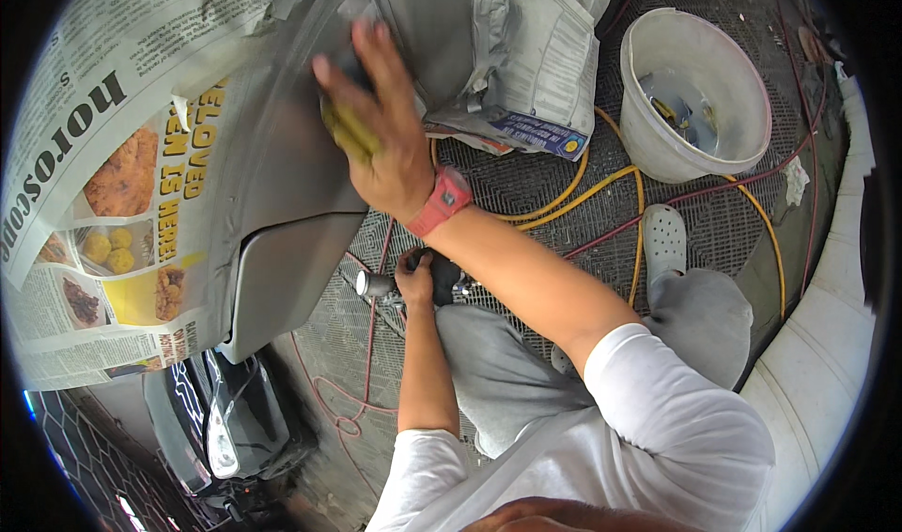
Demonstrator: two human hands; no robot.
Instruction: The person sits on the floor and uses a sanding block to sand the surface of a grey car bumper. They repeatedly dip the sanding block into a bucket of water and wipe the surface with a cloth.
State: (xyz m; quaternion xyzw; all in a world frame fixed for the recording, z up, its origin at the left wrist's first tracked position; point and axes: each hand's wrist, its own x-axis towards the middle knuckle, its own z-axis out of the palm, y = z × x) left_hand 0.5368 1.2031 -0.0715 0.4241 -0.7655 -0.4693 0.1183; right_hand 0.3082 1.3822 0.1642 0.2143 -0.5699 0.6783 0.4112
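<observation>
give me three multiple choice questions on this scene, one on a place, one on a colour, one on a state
1. Where does the white bucket stand?
A. on the mesh floor at upper right
B. on the grey panel
C. on the person's lap

2. What colour is the band on the right wrist?
A. blue
B. red
C. green

3. How is the right hand placed?
A. hanging free in the air
B. closed on the yellow hose
C. pressing a yellow pad flat on the grey panel

Answers: 1 A, the bucket sits on the floor mesh by the yellow hose. 2 B, the strap is plainly red. 3 C, the fingers lie spread on the panel over the pad.
</observation>
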